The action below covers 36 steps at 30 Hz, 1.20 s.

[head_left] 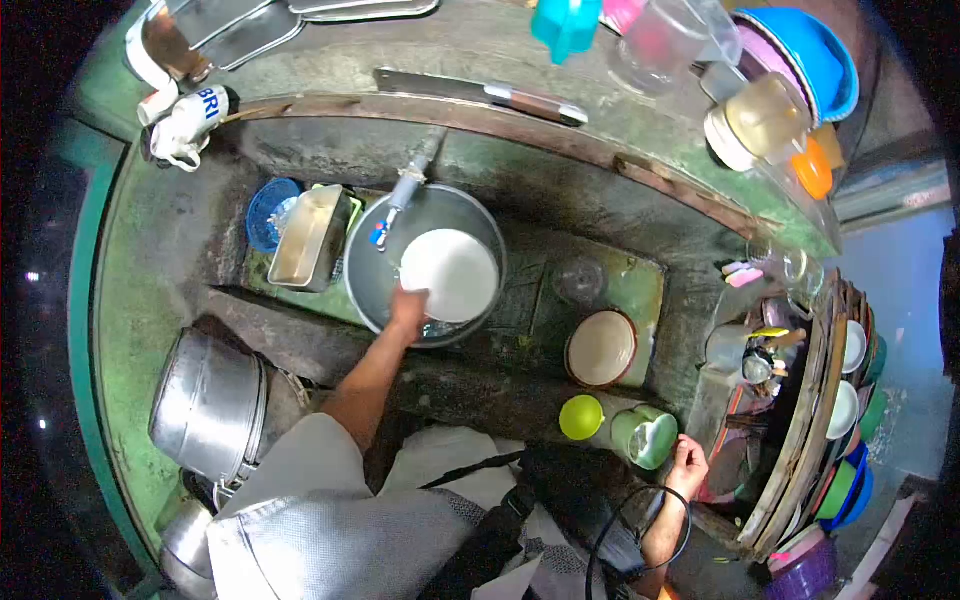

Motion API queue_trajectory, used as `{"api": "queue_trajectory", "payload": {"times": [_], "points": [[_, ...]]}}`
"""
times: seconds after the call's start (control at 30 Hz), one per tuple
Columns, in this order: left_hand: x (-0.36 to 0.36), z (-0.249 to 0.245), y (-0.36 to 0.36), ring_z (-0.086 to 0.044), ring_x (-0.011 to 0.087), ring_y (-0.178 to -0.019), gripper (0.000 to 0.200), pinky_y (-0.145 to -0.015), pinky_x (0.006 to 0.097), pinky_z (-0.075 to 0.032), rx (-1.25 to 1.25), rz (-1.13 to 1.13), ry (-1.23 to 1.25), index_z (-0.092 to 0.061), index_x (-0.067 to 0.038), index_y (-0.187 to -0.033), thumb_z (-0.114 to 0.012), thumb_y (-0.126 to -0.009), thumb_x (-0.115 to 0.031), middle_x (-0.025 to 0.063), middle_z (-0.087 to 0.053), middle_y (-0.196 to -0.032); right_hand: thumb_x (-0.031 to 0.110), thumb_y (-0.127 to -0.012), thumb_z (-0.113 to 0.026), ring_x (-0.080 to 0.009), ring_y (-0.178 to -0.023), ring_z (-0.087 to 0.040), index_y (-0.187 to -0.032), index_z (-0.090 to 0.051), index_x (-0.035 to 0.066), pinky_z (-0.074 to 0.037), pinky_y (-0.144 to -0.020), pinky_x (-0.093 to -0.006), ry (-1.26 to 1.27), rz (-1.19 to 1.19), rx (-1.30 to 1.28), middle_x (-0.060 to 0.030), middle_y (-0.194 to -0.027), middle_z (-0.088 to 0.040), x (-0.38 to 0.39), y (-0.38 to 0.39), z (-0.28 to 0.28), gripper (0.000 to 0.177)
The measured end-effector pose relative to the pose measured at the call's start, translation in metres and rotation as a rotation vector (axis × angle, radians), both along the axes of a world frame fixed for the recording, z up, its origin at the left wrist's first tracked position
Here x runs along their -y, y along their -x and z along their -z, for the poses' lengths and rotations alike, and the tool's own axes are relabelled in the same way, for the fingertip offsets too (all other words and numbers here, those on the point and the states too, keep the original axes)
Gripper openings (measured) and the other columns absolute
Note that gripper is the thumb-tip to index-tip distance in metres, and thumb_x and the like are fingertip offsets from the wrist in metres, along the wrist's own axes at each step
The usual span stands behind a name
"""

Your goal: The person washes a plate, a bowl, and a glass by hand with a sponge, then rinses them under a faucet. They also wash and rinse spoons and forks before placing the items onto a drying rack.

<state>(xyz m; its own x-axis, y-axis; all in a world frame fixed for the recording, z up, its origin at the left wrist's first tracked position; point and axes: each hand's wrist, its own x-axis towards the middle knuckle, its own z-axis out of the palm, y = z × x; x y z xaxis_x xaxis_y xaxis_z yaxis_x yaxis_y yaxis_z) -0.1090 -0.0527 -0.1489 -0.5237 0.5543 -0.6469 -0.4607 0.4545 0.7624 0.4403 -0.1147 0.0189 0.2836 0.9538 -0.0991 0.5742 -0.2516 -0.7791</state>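
Observation:
In the sink, my left hand [408, 312] grips the near left edge of a round white plate [452, 275]. The plate is tilted inside a large grey metal pot [370, 290], under a tap [400, 195]; a little water shows at the pot's bottom. My right hand [688, 462] is beside a green cup [644, 438] on the sink's front ledge, its fingers curled; whether they hold anything is too small to tell. A yellow-green bowl [581, 417] is left of the cup.
A metal loaf pan [312, 238] and a blue basket [272, 215] stand left of the pot. A cream bowl [601, 348] lies at the sink's right. A large knife [480, 95] rests on the back ledge. Metal pots [208, 403] stand at left, a dish rack [810, 420] at right.

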Motion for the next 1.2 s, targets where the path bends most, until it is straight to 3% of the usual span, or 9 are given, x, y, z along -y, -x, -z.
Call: {"api": "queue_trajectory", "payload": {"times": [0.1, 0.2, 0.43, 0.63, 0.7, 0.77, 0.83, 0.97, 1.2], "points": [[0.022, 0.039, 0.048, -0.061, 0.0275, -0.089, 0.045, -0.072, 0.0357, -0.051, -0.258, -0.089, -0.023, -0.049, -0.002, -0.12, -0.057, -0.076, 0.0, 0.013, -0.061, -0.103, 0.014, -0.091, -0.056, -0.012, -0.078, -0.057, -0.089, -0.062, -0.001, -0.047, -0.072, -0.0261, -0.036, -0.043, -0.015, -0.006, -0.09, -0.064, -0.004, 0.011, 0.0, 0.015], [0.026, 0.187, 0.092, -0.058, 0.0315, -0.097, 0.045, -0.081, 0.0394, -0.048, -0.271, -0.218, 0.221, -0.049, -0.003, -0.121, -0.058, -0.076, 0.0, 0.0149, -0.061, -0.105, 0.013, -0.091, -0.056, -0.0134, -0.078, -0.057, -0.087, -0.061, 0.0, -0.047, -0.073, -0.027, -0.013, -0.033, 0.008, -0.0072, -0.091, -0.064, -0.004, 0.031, -0.008, 0.014], [-0.01, 0.084, 0.057, -0.058, 0.0269, -0.089, 0.036, -0.079, 0.0375, -0.047, 0.148, -0.169, 0.005, -0.054, 0.0, -0.113, -0.053, -0.077, -0.001, 0.0137, -0.06, -0.098, 0.01, -0.091, -0.055, -0.0132, -0.081, -0.057, -0.088, -0.061, 0.0, -0.047, -0.076, -0.0272, 0.068, -0.088, 0.096, -0.0065, -0.089, -0.065, -0.002, 0.055, -0.023, 0.013], [-0.011, -0.01, 0.068, -0.052, 0.033, -0.112, 0.059, -0.098, 0.0354, -0.039, -0.721, 0.369, 0.065, -0.042, 0.002, -0.129, -0.054, -0.072, -0.001, 0.0207, -0.055, -0.119, 0.008, -0.088, -0.056, -0.0146, -0.08, -0.058, -0.09, -0.064, -0.002, -0.047, -0.074, -0.028, 0.017, -0.315, 0.192, -0.0097, -0.088, -0.065, -0.039, 0.126, -0.029, 0.013], [0.0, -0.028, 0.076, -0.05, 0.0341, -0.116, 0.055, -0.101, 0.0342, -0.037, -0.805, 0.366, -0.322, -0.042, 0.002, -0.13, -0.052, -0.076, -0.001, 0.0212, -0.055, -0.12, 0.01, -0.086, -0.06, -0.0146, -0.08, -0.061, -0.092, -0.066, -0.001, -0.048, -0.073, -0.0265, 0.039, -0.458, 0.121, -0.0112, -0.088, -0.066, -0.063, 0.175, -0.031, 0.015], [0.005, -0.053, 0.079, -0.051, 0.0324, -0.116, 0.049, -0.1, 0.036, -0.038, -0.693, 0.347, -0.216, -0.041, 0.001, -0.13, -0.051, -0.082, -0.003, 0.019, -0.055, -0.121, 0.012, -0.085, -0.059, -0.0212, -0.079, -0.064, -0.096, -0.067, 0.004, -0.049, -0.07, -0.03, 0.081, -0.631, 0.084, -0.0139, -0.084, -0.065, -0.085, 0.234, -0.029, 0.016], [0.008, -0.057, 0.087, -0.053, 0.0289, -0.114, 0.043, -0.098, 0.039, -0.041, 0.032, 0.025, -0.291, -0.042, -0.001, -0.129, -0.051, -0.088, -0.012, 0.0166, -0.055, -0.12, 0.012, -0.084, -0.059, -0.0316, -0.08, -0.063, -0.1, -0.066, 0.003, -0.05, -0.074, -0.0376, -0.058, -1.017, 0.231, -0.0165, -0.092, -0.065, -0.111, 0.295, -0.024, 0.02], [0.023, -0.056, 0.065, -0.059, 0.0237, -0.103, 0.042, -0.084, 0.0392, -0.051, 0.658, -0.199, -0.459, -0.043, -0.004, -0.127, -0.042, -0.096, -0.033, 0.0123, -0.057, -0.117, 0.022, -0.09, -0.048, -0.0348, -0.126, -0.039, -0.124, -0.05, 0.003, -0.03, -0.106, -0.0448, -0.137, -1.437, 0.305, -0.021, -0.132, -0.046, -0.128, 0.415, 0.009, 0.039], [0.053, -0.103, 0.047, -0.057, 0.0244, -0.105, 0.048, -0.083, 0.0389, -0.052, 0.25, -0.199, -0.403, -0.036, -0.006, -0.131, -0.04, -0.097, -0.04, 0.0131, -0.052, -0.12, 0.036, -0.091, -0.041, -0.0421, -0.137, -0.013, -0.143, -0.019, 0.003, -0.011, -0.107, -0.0611, -0.116, -1.145, 0.742, -0.0275, -0.146, -0.017, -0.14, 0.52, 0.049, 0.065]]}}
